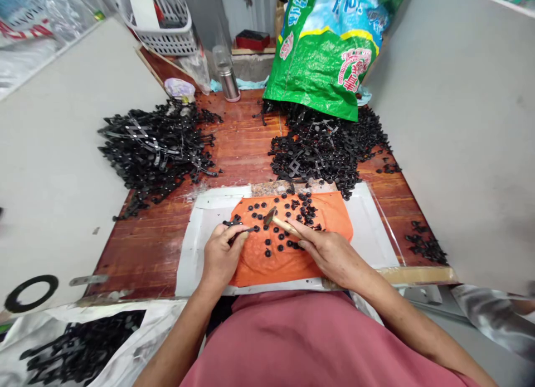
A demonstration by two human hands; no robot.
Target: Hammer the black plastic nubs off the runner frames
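Note:
My right hand (330, 253) is closed round the wooden handle of a small hammer (285, 226). The hammer's dark head is over the orange cloth (251, 270), near the tips of my left fingers. My left hand (223, 250) pinches a thin black plastic piece (247, 230), whose end reaches over the cloth beside a small round black part (256, 228). Several more round black parts (268, 253) are scattered on the cloth, and some lie in a cluster (308, 211) at its upper right. Part of the black piece is hidden by my fingers.
A heap of black linked pieces (154, 147) is at the left, another heap (317, 153) at the right under a green bag (317, 69). A steel flask (229, 83) and a white basket (167, 40) stand behind. Grey panels (468, 125) flank the table. Black parts (426, 245) lie far right.

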